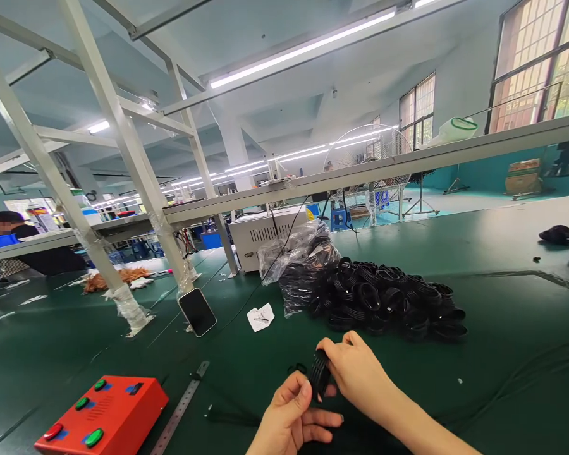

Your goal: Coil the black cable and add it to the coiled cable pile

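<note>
A small coil of black cable (pixel 319 374) is held between my two hands, above the green table (pixel 246 354). My right hand (pixel 355 366) grips the coil from above and the right, its fingers bent round the loops. From below, my left hand (pixel 296 411) pinches the coil's lower left side with thumb and forefinger, while its other fingers are spread beneath. Just behind the hands lies a large pile of coiled black cables (pixel 384 297). Loose cable ends (pixel 230 414) stretch out at the left of my left hand.
A red box with buttons (pixel 109 414) and a steel ruler (pixel 180 407) lie at left. A phone (pixel 198 312) leans on a shelf post. Nearby are a paper scrap (pixel 260 317), a plastic bag (pixel 298 259) and a white metal case (pixel 260 237). Another person (pixel 14 227) sits far left.
</note>
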`<state>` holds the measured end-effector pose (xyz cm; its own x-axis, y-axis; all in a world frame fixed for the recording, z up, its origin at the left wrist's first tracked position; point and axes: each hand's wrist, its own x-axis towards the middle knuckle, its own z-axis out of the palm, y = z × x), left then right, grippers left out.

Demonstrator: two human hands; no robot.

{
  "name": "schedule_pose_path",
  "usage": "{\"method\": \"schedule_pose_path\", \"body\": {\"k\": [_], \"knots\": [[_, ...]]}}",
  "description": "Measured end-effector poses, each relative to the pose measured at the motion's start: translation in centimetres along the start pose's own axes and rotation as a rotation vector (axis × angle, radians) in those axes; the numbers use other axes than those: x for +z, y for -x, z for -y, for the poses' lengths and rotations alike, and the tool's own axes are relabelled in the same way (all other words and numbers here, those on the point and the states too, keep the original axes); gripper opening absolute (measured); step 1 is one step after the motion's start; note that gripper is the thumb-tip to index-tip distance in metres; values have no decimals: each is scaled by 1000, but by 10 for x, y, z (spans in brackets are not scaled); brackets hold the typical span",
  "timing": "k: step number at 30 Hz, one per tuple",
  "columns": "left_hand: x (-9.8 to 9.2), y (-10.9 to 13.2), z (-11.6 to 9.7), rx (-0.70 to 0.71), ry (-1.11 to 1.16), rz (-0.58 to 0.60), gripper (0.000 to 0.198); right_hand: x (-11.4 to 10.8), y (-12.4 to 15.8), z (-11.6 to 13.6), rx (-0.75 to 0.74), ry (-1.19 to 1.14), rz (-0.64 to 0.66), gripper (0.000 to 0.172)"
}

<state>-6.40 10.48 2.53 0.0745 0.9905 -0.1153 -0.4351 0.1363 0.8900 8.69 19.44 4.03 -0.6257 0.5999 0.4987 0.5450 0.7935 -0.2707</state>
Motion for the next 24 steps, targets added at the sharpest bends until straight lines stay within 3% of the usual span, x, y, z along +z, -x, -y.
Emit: {"method": "schedule_pose_path", "body": {"k": [7,13,16,21,24], "knots": [[-6,-3,-3,50,-125,-80,38,14,2,4,-75,-23,-62,26],[-10,0,-2,60,-127,-45,39,2,3,11,-92,-104,-2,25],[-9,1,-1,85,-149,-25,52,-5,5,14,-90,-160,41,25],[-6,1,1,169,-173,-116,97,-11,7,6,169,-571,201,34],[-5,-1,2,213,-198,-152,79,-14,5,2,207,-724,305,22]]}}
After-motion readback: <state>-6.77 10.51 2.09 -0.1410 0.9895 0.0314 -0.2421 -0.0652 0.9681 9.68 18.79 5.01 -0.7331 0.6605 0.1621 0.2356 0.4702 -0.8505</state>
